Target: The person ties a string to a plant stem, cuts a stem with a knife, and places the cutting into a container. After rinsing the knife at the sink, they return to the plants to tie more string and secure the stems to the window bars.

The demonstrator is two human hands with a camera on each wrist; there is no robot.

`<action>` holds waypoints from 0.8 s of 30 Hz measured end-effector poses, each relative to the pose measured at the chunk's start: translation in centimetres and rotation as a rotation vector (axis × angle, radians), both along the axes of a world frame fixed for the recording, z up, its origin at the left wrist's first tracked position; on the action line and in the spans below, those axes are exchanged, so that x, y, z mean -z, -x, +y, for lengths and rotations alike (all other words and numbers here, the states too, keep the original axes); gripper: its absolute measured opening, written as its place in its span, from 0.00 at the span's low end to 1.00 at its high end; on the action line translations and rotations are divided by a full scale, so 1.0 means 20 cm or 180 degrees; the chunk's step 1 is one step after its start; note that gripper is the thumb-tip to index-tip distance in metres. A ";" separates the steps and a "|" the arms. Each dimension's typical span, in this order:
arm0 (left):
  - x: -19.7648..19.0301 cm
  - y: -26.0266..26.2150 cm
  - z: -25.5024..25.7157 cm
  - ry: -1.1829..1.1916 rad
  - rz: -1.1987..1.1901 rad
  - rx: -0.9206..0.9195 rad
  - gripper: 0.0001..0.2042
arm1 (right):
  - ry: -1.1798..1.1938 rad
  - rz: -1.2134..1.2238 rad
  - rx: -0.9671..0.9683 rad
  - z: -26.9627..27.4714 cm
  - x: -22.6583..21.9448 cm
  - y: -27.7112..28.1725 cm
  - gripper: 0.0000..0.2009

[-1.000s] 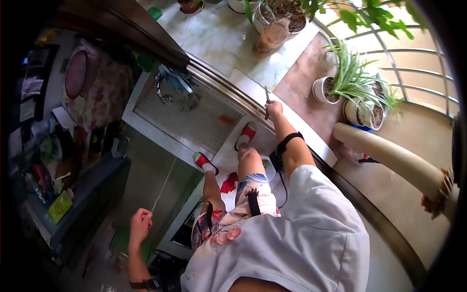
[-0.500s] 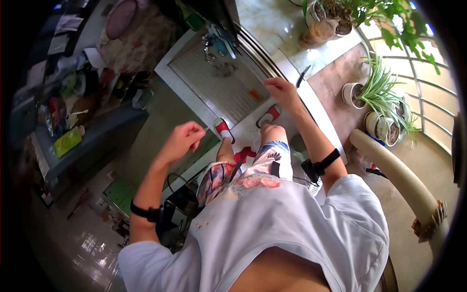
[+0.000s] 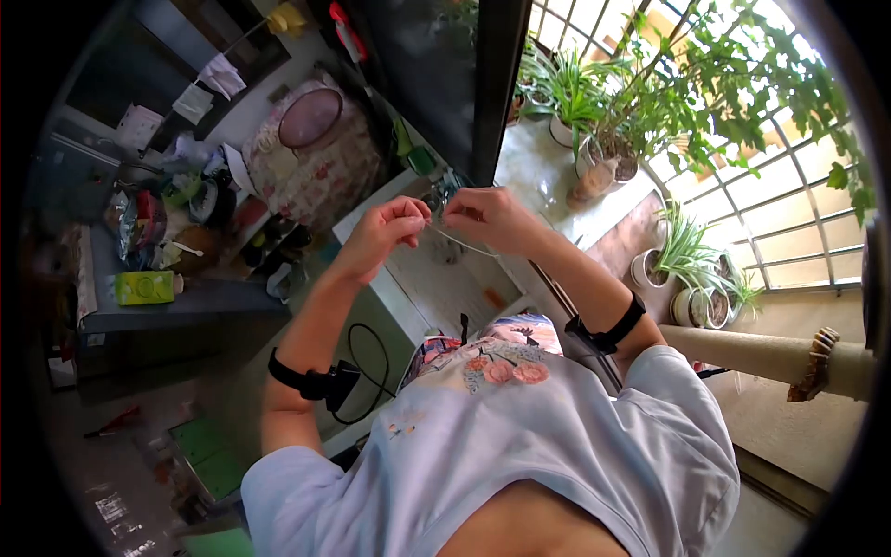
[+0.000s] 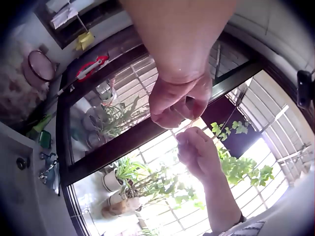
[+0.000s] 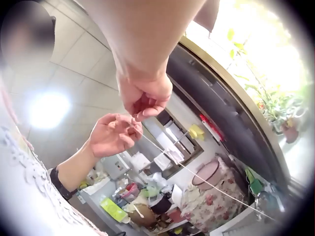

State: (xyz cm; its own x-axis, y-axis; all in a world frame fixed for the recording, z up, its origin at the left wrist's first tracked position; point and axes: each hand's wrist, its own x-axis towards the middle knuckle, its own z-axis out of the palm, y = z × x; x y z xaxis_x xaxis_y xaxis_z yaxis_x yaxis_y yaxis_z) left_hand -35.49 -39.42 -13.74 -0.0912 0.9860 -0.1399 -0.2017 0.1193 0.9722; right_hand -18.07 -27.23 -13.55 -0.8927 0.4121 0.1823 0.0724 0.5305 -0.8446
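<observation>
Out in front, our left grip [image 3: 379, 237] pinches the white string [image 5: 205, 180], its long line slanting off past our right grip [image 3: 492, 218], whose hold we can't tell.

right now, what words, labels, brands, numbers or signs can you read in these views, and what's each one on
No text can be read in any view.
Green packet: any print is too small and blurred to read.
Pale hanging sheets: any writing is too small to read.
Pale shirt: flower design, no lettering visible.
</observation>
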 end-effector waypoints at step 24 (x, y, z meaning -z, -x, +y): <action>-0.09 0.05 0.06 -0.0355 -0.1524 -0.0207 0.19 | 0.4310 0.1889 0.1323 0.23 -0.03 -0.12 0.11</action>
State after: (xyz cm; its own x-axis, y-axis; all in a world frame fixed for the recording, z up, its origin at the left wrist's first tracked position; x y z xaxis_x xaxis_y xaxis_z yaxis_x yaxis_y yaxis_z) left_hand -36.49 -38.20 -11.93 -0.1044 0.9917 -0.0750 -0.6324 -0.0080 0.7746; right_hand -15.68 -22.69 -12.90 -0.6127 0.7511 -0.2461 -0.4947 -0.6073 -0.6217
